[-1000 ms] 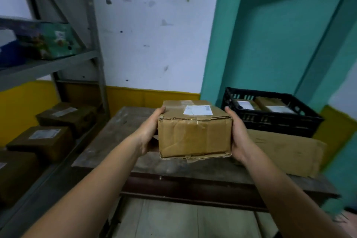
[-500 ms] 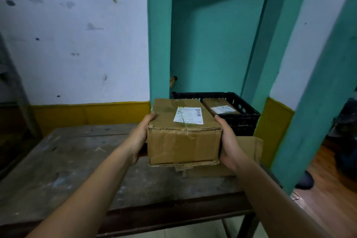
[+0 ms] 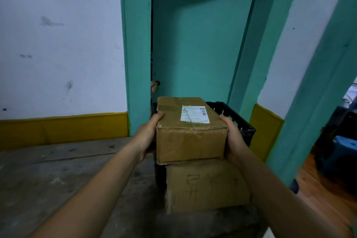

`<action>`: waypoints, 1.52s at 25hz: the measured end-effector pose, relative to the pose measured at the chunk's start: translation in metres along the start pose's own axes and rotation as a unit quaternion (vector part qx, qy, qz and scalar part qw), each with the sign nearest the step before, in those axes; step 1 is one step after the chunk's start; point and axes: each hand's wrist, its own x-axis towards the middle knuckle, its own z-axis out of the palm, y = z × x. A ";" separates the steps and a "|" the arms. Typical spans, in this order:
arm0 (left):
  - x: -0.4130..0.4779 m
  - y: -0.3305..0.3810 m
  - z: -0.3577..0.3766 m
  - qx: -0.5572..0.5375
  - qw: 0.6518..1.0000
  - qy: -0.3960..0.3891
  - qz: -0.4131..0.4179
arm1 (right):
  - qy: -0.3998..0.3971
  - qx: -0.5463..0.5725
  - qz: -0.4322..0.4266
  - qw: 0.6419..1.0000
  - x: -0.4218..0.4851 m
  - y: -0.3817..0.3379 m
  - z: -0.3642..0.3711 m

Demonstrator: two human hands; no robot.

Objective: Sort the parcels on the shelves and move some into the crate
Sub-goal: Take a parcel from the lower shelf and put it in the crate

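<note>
Worn wooden tabletop spreads left of the black plastic crate, with a teal door behind the crate. You hold one cardboard parcel just above the crate's near rim, label up. Your left hand and right hand clamp its two ends, thumbs on its top edge. It is not yet inside. A scuffed cardboard sheet leans against the crate's front. The parcel hides the crate's inside and no shelves show, so I judge the sorting unfinished.

brown cardboard parcel w/ white label, level, above black crate
</note>
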 end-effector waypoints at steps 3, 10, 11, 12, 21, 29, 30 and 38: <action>0.042 0.007 0.014 0.018 1.000 -0.013 0.010 | 0.014 0.003 0.000 1.000 0.037 -0.011 -0.009; 0.111 0.015 0.039 0.037 0.999 0.016 0.015 | -0.007 0.015 0.014 1.000 0.114 -0.027 -0.027; 0.118 0.016 0.042 0.028 0.999 0.025 0.017 | -0.018 0.014 0.010 1.000 0.125 -0.028 -0.028; 0.126 0.016 0.045 0.020 0.999 0.039 0.019 | -0.028 0.014 0.010 0.999 0.138 -0.029 -0.030; 0.184 0.019 0.050 0.008 0.992 0.122 -0.011 | -0.087 -0.023 0.032 0.995 0.232 -0.027 -0.030; 0.205 0.007 0.023 -0.002 0.987 0.160 -0.033 | -0.084 -0.056 0.058 0.993 0.259 0.012 -0.018; 0.208 0.007 0.021 0.000 0.986 0.165 -0.031 | -0.083 -0.051 0.056 0.994 0.261 0.015 -0.016; 0.209 0.003 0.029 0.186 0.970 0.144 0.053 | -0.086 -0.134 0.044 0.986 0.254 0.027 -0.006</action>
